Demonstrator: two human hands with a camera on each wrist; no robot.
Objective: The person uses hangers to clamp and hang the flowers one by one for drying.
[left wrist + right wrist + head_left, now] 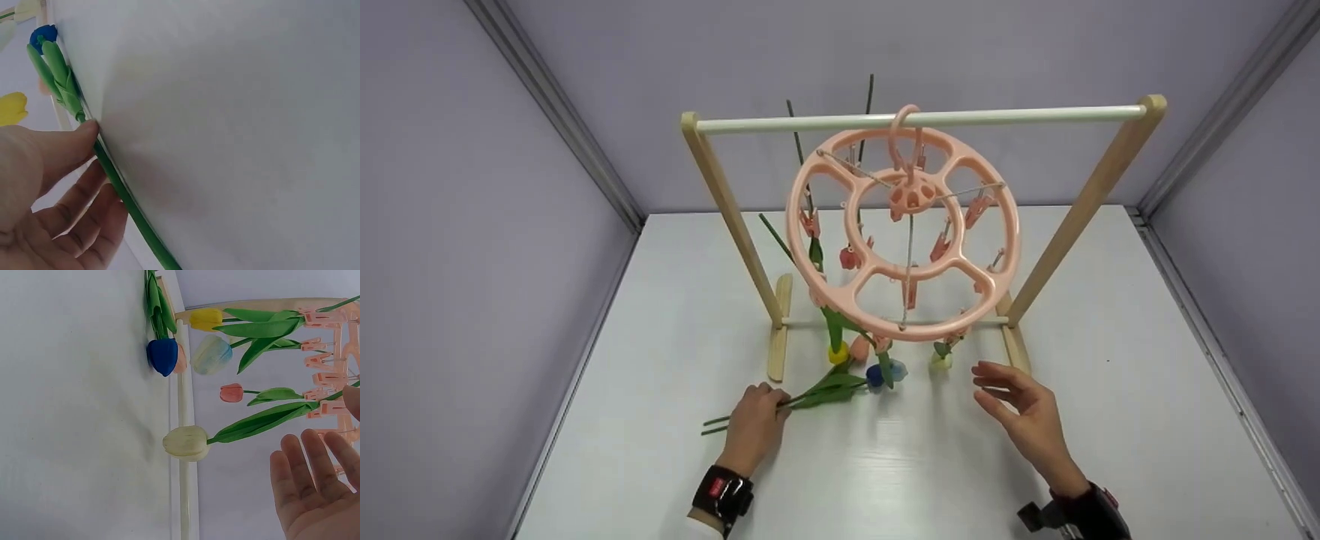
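1 blue tulip point(874, 376) — stem pinched by left hand point(755, 424) fingers point(84, 135) — right hand point(1024, 411) released.

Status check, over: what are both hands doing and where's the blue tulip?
Left hand pinches stem of blue tulip, lying flat on table. Right hand open, holding nothing, beside hanging white tulip. Peg hanger and rack directly above.

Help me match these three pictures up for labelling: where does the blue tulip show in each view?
Head view: the blue tulip lies on the table just below the pink round hanger, right of the left hand, which holds its stem.
Left wrist view: its blue head is at the top left corner.
Right wrist view: it lies upper centre, against the table.
Shared landmark: the yellow tulip hanging nearby.
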